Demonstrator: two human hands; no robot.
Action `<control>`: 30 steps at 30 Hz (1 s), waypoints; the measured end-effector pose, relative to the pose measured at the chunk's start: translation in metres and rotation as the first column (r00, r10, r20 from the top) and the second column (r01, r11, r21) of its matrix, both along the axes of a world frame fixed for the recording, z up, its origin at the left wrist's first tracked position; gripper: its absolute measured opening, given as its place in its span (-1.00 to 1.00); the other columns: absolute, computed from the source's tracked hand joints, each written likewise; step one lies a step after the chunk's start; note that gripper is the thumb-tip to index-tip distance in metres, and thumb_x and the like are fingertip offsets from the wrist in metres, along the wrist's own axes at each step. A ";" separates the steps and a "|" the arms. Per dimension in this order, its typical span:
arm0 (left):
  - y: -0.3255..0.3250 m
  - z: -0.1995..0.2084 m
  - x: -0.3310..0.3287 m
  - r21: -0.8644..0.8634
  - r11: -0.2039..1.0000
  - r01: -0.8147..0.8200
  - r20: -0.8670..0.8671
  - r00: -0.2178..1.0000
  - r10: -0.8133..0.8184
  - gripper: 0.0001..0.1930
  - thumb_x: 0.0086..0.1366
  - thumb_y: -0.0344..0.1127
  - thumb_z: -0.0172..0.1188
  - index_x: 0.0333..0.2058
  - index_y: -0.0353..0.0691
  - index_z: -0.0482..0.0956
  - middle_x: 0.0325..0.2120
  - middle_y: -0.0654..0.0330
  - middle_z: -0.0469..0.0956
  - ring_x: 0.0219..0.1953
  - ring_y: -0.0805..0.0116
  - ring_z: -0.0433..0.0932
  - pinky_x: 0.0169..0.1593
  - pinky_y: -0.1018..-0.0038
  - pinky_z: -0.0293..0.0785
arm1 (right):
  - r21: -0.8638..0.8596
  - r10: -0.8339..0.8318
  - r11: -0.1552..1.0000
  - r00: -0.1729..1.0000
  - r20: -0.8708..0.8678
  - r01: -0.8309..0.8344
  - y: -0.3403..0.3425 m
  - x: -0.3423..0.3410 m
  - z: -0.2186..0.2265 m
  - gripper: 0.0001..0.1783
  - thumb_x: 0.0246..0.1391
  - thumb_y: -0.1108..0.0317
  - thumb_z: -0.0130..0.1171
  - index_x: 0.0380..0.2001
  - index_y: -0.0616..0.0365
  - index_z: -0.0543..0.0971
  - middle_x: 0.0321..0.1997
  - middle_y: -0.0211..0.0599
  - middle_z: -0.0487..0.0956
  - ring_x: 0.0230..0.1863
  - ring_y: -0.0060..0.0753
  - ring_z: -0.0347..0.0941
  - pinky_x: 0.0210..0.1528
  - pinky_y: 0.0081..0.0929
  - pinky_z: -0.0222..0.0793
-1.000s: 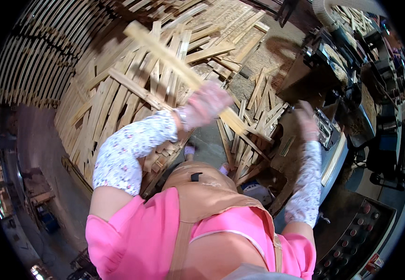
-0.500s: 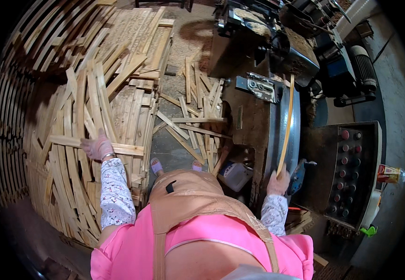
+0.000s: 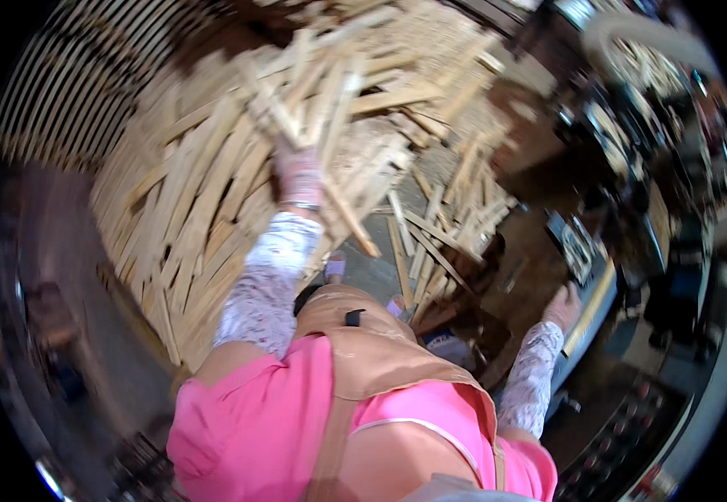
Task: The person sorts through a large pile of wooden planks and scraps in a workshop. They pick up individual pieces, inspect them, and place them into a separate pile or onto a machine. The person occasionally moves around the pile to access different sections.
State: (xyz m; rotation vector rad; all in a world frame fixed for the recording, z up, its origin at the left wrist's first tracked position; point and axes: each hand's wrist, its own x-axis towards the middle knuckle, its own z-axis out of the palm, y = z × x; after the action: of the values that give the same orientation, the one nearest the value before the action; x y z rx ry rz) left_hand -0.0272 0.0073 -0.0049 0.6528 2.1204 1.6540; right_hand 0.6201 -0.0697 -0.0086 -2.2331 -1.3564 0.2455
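Note:
My left hand, in a pale glove with a floral sleeve, is closed around a wooden strip that slants across the heaped strips. The hand is blurred. On the right, my right hand lies at the edge of the machine's metal table, beside another wooden strip. Its fingers are smeared by motion, and whether they grip that strip does not show. A metal guide block sits on the table just beyond this hand.
Loose offcuts litter the floor between the stack and the machine. A white container stands by the machine's base. A control panel with buttons is at lower right, and slatted wood stacks rise at far left.
My view has swung left and tilted. My left hand has moved forward over the heap with the strip, which now slants. My right hand has gone from the strip's near end to beside a strip.

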 end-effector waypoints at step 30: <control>-0.090 0.030 -0.185 -0.611 0.780 -0.133 -0.672 0.608 -0.422 -0.62 0.37 -0.07 0.12 0.04 -0.14 0.61 -0.11 -0.01 0.62 -0.05 0.02 0.58 0.03 0.17 0.48 | -0.106 -0.268 0.931 0.853 0.447 0.348 -0.114 0.097 -0.014 -0.35 0.28 -0.17 -0.01 0.08 0.16 0.67 -0.08 0.39 0.61 -0.12 0.39 0.56 -0.03 0.10 0.48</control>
State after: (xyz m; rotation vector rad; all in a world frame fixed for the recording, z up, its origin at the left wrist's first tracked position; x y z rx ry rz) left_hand -0.2124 -0.0826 0.0249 1.4712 2.8463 0.4353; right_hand 0.7171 -0.1834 -0.0222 -2.7349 -1.1818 -0.2641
